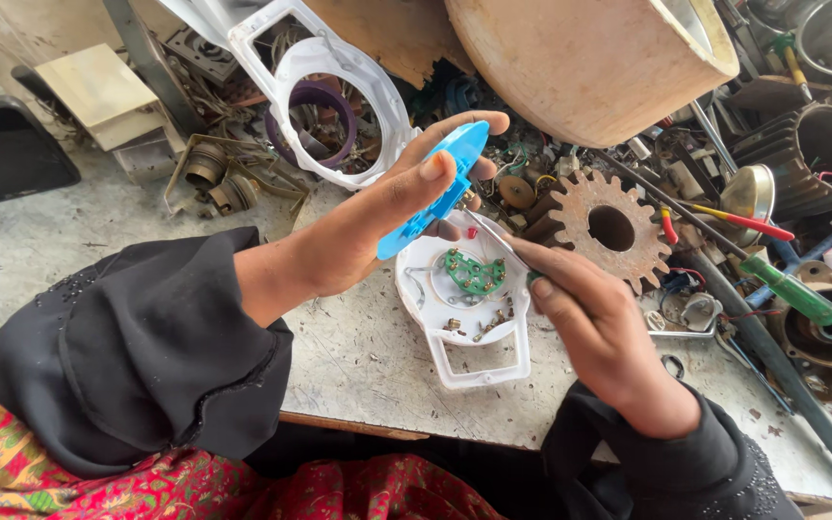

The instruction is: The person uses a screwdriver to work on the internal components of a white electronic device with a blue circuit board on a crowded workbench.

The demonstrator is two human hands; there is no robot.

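Cluttered workshop bench point(368, 356), strewn with scrap. Left hand point(387, 207) closed around a blue plastic cover point(435, 193), held on edge above an open white casing point(464, 308) with green part inside. Right hand point(599, 323) pinching a thin probe point(493, 231) toward the cover. Rusty gear point(609, 226), green-handled screwdriver point(787, 289) crowding the right.

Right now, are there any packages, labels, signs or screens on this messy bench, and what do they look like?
Screen-like panel: far left edge of the bench, a flat dark rectangle with rounded corners; whether it is really a screen cannot be told.
Box: upper left, just behind that panel, a small pale cream rectangular block, plain on top.
No labels or signs show.
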